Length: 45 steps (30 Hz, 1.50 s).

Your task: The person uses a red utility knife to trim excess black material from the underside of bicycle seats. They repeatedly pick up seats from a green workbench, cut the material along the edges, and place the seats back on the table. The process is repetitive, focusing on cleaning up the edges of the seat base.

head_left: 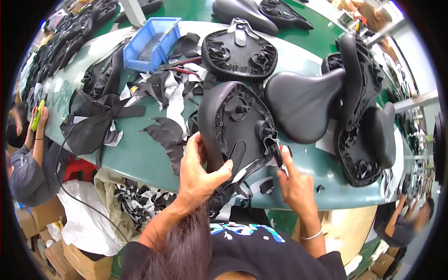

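A black bicycle saddle [249, 119] stands tilted in front of me, with its hollow underside and gathered cover edge showing. My left hand [198, 170] is closed on its near left rim, thumb against the underside. At the right rim, my right hand [296, 184] is closed around a small hand tool [281, 156] with red and dark parts. Its tip is against or very near the cover edge; its exact kind is partly hidden by my fingers. Loose black cover material [228, 186] hangs under the saddle's near end. Another upturned saddle [228, 58] lies just beyond.
More saddles [305, 102] crowd the right side, some stacked. Black and white scraps [168, 137] lie left, by red-handled pliers [186, 65] and a blue bin [140, 60]. A scrap-filled sack [140, 203] stands below the table edge. Co-workers [28, 163] are at both sides.
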Motion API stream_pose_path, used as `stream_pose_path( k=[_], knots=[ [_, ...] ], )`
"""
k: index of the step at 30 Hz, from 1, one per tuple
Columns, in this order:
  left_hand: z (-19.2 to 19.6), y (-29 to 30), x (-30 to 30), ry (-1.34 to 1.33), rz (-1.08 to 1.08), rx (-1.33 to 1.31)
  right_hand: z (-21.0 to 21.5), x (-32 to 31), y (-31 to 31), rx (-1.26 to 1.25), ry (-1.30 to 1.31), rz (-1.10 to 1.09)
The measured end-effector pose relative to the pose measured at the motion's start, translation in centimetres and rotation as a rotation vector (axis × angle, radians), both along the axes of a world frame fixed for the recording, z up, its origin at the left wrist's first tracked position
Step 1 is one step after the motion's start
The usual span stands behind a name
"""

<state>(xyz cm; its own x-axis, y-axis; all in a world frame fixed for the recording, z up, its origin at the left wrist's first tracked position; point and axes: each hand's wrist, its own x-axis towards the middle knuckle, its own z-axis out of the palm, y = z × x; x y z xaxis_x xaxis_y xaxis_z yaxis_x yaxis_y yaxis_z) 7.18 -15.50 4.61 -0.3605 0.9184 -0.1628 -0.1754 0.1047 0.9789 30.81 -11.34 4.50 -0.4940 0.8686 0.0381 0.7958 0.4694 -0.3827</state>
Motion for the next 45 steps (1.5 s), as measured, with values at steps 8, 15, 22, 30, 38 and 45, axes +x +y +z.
stream_pose_path(
  k=[8,15,22,30,38,45],
  knots=[
    [-2.3,-3.4,5.4,0.604,-0.063,0.201,1.6,0.6,-7.1,-0.515,0.339,-0.292],
    [-1.1,-3.1,0.9,0.073,-0.109,0.021,1.2,-2.2,1.3,0.140,0.536,-0.096],
    [2.3,1.0,-11.1,-0.207,-0.368,-0.130,4.1,4.3,6.1,0.378,0.520,-0.525],
    [6.3,27.0,-11.3,-0.426,-0.009,0.479,10.5,-2.7,14.6,-0.092,0.927,-0.226],
    [-0.8,43.2,-4.3,1.654,-0.334,0.289,1.9,-12.6,44.5,-0.308,1.056,-0.427],
    [-1.8,47.4,-4.5,1.838,-0.433,-0.015,-4.1,-14.3,50.3,-0.362,1.045,-0.483]
  ],
)
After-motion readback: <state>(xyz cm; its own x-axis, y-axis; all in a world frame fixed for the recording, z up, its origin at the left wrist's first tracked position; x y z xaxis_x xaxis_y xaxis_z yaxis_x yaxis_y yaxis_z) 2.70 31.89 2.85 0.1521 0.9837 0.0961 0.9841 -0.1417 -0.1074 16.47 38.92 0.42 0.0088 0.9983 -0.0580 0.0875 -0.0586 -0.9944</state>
